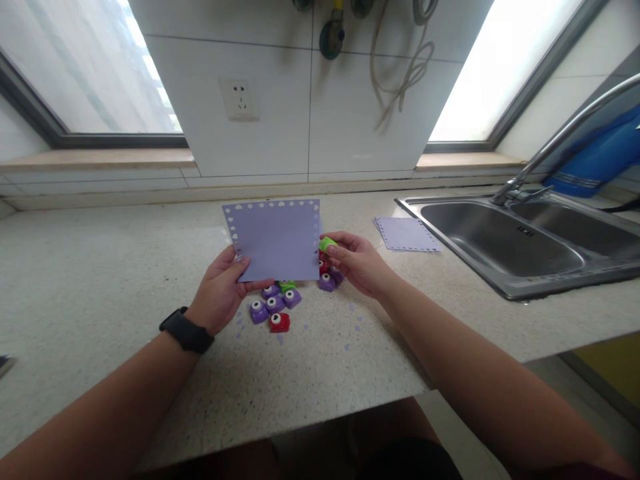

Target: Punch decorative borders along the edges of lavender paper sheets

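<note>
My left hand [223, 290], with a dark band on its wrist, grips the lower left corner of a purple sheet of paper [277, 243]. Small shapes are punched along the sheet's left, top and right edges. At the right edge my right hand [357, 260] pinches a green craft punch [328, 244]; whether the paper sits in its slot I cannot tell. Below the sheet lie several purple craft punches [275, 304], a red craft punch [279, 323] and a partly hidden green one [287, 286]. More red and purple punches [327, 282] lie beside my right hand.
Punched purple sheets [407, 235] lie stacked to the right, near a steel double sink [510, 287] with a faucet [560, 133]. Tiny paper cut-outs [280, 339] are scattered on the speckled countertop [150, 253]. A wall socket [240, 99] is behind.
</note>
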A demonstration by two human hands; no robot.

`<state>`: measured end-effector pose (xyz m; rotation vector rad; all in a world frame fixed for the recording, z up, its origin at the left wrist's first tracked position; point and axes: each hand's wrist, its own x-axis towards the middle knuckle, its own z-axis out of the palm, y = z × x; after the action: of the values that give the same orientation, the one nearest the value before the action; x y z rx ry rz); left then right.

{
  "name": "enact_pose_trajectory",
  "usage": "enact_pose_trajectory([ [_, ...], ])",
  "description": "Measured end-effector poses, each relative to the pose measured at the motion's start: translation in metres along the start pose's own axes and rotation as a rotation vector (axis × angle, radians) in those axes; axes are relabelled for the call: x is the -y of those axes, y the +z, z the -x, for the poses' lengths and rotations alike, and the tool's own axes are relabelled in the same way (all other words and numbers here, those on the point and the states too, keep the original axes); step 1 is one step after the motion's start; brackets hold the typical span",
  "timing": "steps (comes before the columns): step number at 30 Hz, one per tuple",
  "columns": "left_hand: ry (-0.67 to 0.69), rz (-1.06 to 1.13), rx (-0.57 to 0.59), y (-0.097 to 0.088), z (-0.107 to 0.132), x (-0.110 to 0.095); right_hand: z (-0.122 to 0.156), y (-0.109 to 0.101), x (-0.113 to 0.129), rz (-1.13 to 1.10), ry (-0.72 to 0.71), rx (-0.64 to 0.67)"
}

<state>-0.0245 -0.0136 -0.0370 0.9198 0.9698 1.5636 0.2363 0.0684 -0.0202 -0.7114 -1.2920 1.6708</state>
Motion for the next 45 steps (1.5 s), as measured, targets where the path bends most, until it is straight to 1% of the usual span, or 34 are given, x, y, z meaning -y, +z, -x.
enact_pose_trajectory([
  [11, 0.016, -0.009, 0.009, 0.0001, -0.0002, 0.0011, -0.0012, -0.0017, -0.0049, 0.032, 0.012, 0.023],
  [17, 0.031, 0.0, 0.002, 0.0027, 0.0014, 0.0011, -0.002, -0.0038, -0.0084, 0.096, -0.013, 0.054],
  [26, 0.049, 0.001, -0.005, 0.0049, 0.0031, -0.0005, 0.0004, -0.0017, -0.0056, 0.115, 0.003, 0.065],
  [34, 0.057, 0.004, 0.017, 0.0056, 0.0035, -0.0001, 0.0001, -0.0019, -0.0061, 0.144, 0.027, 0.087],
  [45, 0.051, 0.018, 0.035, 0.0066, 0.004, 0.0003, 0.0008, -0.0009, -0.0071, 0.2, 0.001, 0.115],
])
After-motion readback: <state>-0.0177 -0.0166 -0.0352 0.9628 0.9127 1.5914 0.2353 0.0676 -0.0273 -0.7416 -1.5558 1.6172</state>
